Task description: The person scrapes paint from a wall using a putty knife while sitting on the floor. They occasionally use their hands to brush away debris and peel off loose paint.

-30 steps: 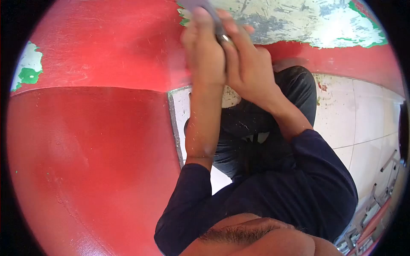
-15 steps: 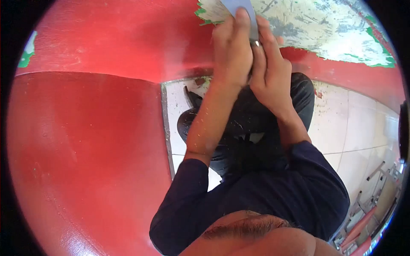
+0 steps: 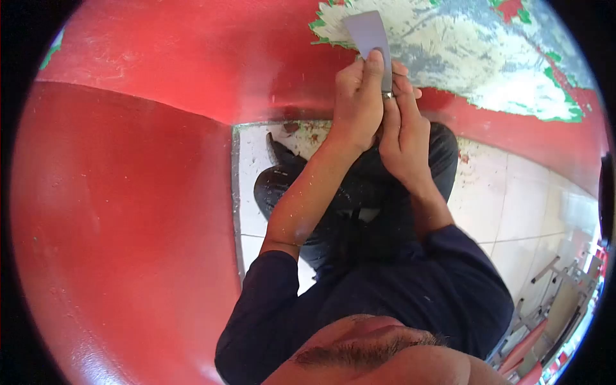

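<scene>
A scraper (image 3: 370, 35) with a flat metal blade is held by both hands, its wide end over the pale, scraped patch (image 3: 449, 51) on the red wall. My left hand (image 3: 359, 96) grips it from the left, thumb stretched along the blade. Around the lower blade and handle, my right hand (image 3: 405, 122) is closed from the right. The handle is mostly hidden between the hands. Green paint edges border the patch. Whether the blade tip touches the wall cannot be told.
Red wall (image 3: 128, 192) fills the left side. My bent legs in dark trousers (image 3: 359, 179) are over the white tiled floor (image 3: 526, 199), where paint chips lie near the wall. Folded furniture with metal legs (image 3: 552, 301) stands at the lower right.
Both hands and the scraper appear lower in the view, with more of the blade showing. The camera view has shifted, and more of the scraped patch is visible. Both hands still grip the scraper.
</scene>
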The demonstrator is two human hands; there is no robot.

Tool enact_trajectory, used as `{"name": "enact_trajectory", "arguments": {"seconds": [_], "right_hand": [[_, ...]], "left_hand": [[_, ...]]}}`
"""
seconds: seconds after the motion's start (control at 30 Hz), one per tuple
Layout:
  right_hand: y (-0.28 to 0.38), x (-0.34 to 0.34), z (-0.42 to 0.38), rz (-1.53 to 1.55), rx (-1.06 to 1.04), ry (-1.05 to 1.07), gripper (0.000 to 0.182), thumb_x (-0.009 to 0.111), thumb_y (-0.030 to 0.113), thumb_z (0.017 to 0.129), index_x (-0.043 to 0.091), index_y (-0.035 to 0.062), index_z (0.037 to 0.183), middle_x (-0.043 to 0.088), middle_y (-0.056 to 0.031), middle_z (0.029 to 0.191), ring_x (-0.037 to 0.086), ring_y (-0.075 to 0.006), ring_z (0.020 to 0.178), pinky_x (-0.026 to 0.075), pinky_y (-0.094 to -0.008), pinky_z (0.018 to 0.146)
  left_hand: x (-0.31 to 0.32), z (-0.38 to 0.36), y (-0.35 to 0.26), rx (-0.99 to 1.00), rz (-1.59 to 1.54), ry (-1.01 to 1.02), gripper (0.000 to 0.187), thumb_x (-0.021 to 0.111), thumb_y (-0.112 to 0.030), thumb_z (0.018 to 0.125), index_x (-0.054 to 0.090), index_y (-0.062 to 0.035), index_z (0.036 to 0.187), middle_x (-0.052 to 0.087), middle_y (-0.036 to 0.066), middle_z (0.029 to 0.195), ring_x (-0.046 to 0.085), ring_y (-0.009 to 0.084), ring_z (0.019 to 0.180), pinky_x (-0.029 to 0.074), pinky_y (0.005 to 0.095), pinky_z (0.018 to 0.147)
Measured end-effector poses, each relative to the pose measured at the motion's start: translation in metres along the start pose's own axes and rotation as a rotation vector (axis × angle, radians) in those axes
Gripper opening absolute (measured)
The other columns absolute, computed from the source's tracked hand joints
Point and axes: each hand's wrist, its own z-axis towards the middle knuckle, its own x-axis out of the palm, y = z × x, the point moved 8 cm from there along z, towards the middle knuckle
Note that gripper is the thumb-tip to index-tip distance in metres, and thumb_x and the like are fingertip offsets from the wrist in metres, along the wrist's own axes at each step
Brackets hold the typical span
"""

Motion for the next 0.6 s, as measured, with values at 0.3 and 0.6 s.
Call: {"name": "enact_trajectory", "arguments": {"seconds": [0.3,0.6], "right_hand": [[0.004,-0.011,0.004,-0.064,-0.071,-0.072,0.045,0.042,0.014,0.097,0.039,0.0008,0.139,0.061,-0.0247,0.114,0.066,-0.0396,0.091,0.053,-0.0392,0.073],[0.022,-0.008,0.006,-0.205,-0.254,-0.040,0.044,0.039,0.016,0.098,0.039,-0.0027,0.138,0.054,-0.0263,0.127,0.061,-0.0392,0.107,0.049,-0.0402,0.087]], "left_hand": [[0.001,0.009,-0.015,0.116,0.292,-0.028,0.043,0.041,-0.033,0.102,0.060,0.0032,0.087,0.063,0.008,0.074,0.063,0.0161,0.068,0.052,0.0302,0.063],[0.007,0.007,-0.009,0.113,-0.032,0.065,0.041,0.042,-0.031,0.101,0.061,0.0026,0.085,0.063,0.008,0.073,0.063,0.0172,0.066,0.052,0.0304,0.064]]}}
